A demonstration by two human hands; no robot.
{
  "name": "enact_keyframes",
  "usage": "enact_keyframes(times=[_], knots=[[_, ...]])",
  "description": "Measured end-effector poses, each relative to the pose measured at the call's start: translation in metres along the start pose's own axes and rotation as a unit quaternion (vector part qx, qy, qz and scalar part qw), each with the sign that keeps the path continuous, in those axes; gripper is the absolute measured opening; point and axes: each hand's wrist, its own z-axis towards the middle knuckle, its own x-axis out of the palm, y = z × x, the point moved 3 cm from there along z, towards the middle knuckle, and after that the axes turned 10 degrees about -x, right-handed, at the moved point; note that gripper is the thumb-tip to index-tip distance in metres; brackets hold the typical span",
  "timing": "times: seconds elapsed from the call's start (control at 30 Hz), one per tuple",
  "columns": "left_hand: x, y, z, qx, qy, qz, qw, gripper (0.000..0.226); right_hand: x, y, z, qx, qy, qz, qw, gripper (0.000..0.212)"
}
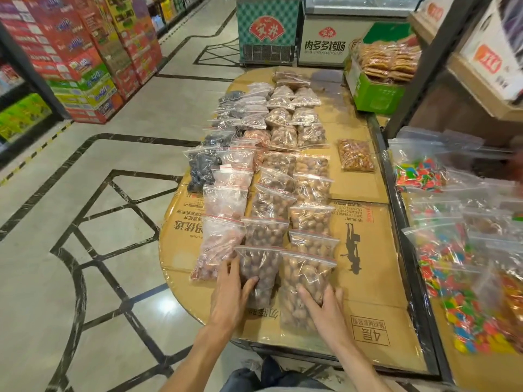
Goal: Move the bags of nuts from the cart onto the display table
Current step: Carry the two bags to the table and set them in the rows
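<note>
A person stood at the near end of a long display table (pixel 368 250) covered in flattened cardboard, both bare forearms reaching forward over it. Clear zip bags of nuts (pixel 283 171) lay in overlapping rows running away down the table, pale pinkish ones on the left, brown ones in the middle and right, and dark ones further back on the left. The left hand (pixel 230 292) lay against the left side of the nearest brown bag (pixel 259 270), fingers spread along its edge and thumb pressed over its front, a loose partial grip. The right hand (pixel 325 305) rested flat and open on the lower part of the neighbouring bag (pixel 304 281), fingers splayed across the plastic, not curled round it. Both of these bags lay on the table, side by side and touching. A single bag of orange-brown nuts (pixel 356 154) lay apart on the right side of the cardboard. To the right, just beside the table, sat more clear bags of bright multicoloured sweets (pixel 441 250).
</note>
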Motion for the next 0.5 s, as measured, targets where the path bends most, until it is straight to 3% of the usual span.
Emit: enact_keyframes(times=[0.07, 0.27, 0.4, 0.5], knots=[[-0.001, 0.000, 0.001, 0.007, 0.008, 0.010, 1.000, 0.069, -0.003, 0.001, -0.002, -0.012, -0.015, -0.059, 0.998, 0.074], [-0.007, 0.008, -0.014, 0.014, 0.009, 0.009, 1.000, 0.090, -0.010, -0.001, -0.013, 0.002, -0.033, -0.085, 0.996, 0.105], [-0.018, 0.010, -0.037, 0.075, -0.039, 0.069, 0.994, 0.085, -0.011, 0.001, -0.037, -0.004, -0.033, -0.110, 0.993, 0.114], [-0.013, 0.013, -0.064, 0.143, -0.033, 0.139, 0.979, 0.077, -0.011, 0.001, -0.062, -0.014, -0.026, -0.194, 0.981, 0.113]])
